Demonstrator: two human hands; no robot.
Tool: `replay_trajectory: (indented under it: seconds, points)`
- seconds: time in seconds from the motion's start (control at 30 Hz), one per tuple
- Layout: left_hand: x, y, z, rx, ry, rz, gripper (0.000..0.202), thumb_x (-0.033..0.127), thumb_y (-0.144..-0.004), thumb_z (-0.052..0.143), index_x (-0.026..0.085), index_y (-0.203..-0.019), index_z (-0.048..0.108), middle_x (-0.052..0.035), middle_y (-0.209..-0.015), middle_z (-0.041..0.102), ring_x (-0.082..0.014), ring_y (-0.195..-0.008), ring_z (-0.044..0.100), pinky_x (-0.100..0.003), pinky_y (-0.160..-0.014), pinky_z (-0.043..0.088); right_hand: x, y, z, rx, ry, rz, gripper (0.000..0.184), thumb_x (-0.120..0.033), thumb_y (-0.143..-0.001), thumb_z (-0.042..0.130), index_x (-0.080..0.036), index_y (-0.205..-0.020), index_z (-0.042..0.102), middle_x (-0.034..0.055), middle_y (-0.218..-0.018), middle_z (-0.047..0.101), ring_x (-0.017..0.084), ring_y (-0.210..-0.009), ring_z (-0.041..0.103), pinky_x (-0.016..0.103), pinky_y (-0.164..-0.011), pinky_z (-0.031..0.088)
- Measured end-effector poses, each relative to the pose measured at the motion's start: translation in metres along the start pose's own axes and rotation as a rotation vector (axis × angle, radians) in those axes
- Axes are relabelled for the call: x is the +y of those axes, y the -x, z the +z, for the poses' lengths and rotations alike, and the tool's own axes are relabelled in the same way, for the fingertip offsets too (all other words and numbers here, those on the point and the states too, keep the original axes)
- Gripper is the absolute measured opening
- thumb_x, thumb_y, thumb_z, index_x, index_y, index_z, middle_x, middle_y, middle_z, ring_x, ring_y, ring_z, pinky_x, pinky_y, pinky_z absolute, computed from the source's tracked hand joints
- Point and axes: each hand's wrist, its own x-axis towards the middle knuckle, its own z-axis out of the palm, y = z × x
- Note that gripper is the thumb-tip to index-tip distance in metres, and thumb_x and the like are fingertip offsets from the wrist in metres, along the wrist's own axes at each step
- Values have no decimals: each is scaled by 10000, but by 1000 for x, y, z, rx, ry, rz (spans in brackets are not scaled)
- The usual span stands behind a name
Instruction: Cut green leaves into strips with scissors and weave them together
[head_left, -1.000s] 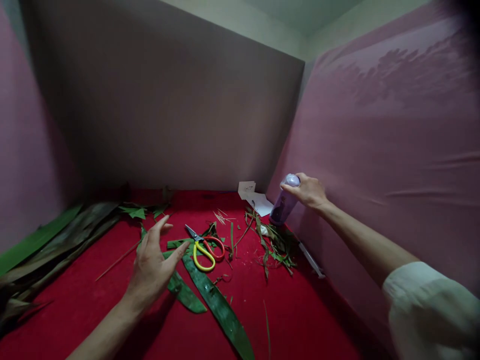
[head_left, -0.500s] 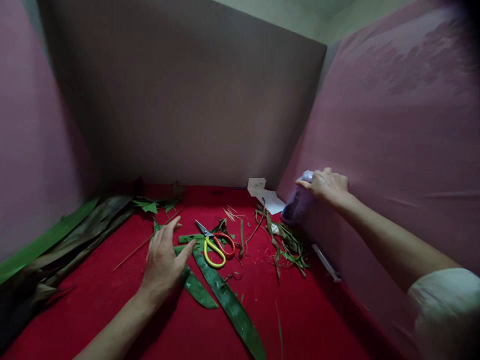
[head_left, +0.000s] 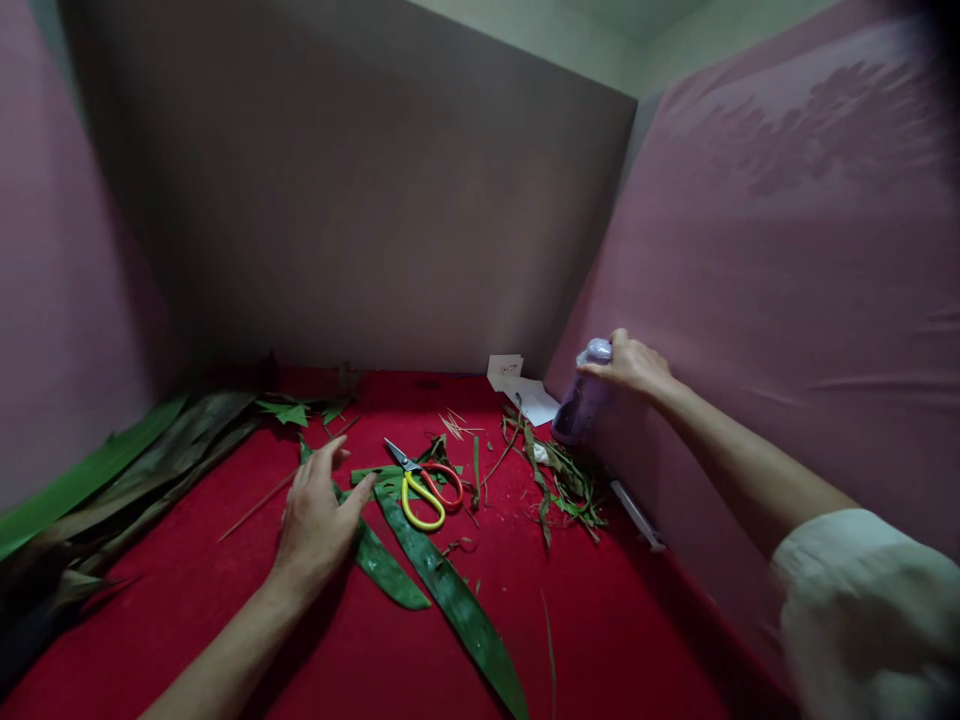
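Head view has our left hand (head_left: 319,515) lying palm down on the red worktop (head_left: 187,610), fingers spread and flat. The fingertips press the upper end of a short green leaf (head_left: 386,570) that runs beside a long green leaf (head_left: 457,600). Our right hand (head_left: 634,365) is stretched to the far right corner, fingers curled over the cap of a purple bottle (head_left: 579,405). The bottle leans, its top tipped toward the pink cloth wall (head_left: 750,300). Its base sits at the worktop's edge, just beside a heap of leaf scraps (head_left: 562,480). We cannot tell whether the base rests on the cloth or has cleared it.

In our judgement the grip is high and light for a leaning bottle. We would do better to slide the fingers down round its body, so that the weight hangs inside the hand rather than from the cap. The arm is at full reach, so a slow, straight lift suits it. That would avoid dragging the base through the scraps or knocking the paper cards (head_left: 525,392) behind it.

Our left palm is best left flat where it is, steadying the leaf and our own balance. The yellow-and-red scissors (head_left: 420,485) lie near the fingertips with blades partly apart, pointing away. We should take care not to sweep the spread fingers into them. The stack of long leaves (head_left: 112,480) at the left edge lies well apart.
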Motion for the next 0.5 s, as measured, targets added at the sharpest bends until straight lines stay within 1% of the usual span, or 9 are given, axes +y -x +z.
replay_trajectory:
  seconds: [0.1,0.23,0.37,0.5]
  points:
    - [-2,0,0,-6,-10,1,502,369,-740,566,166,-1183,443,-107,-1013,589,-273,-976,547,-431,-861,427,1,-5,1,-4,-42,22,650,-621,-677,537,-137,-1106,468,180,-988,618,315,-888,590,331,-639,423]
    - [-4,-1,1,-3,-16,-4,496,375,-740,560,173,-1179,444,-103,-1009,587,-274,-963,551,-436,-856,427,-1,-7,3,19,-79,53,631,-603,-676,536,-136,-1097,479,183,-1001,623,313,-897,593,325,-636,427]
    - [-5,-2,1,-9,-23,-1,501,367,-738,567,148,-1173,449,-114,-1002,588,-273,-961,548,-425,-859,424,-2,-5,5,32,-97,78,653,-618,-670,528,-119,-1090,497,214,-989,625,345,-886,599,349,-623,429]
    - [-6,-2,1,-4,-22,-4,481,354,-739,563,174,-1170,445,-108,-1016,589,-272,-983,546,-436,-865,421,-1,-3,4,52,-105,85,687,-630,-674,523,-86,-1093,504,254,-965,621,373,-874,602,365,-604,421]
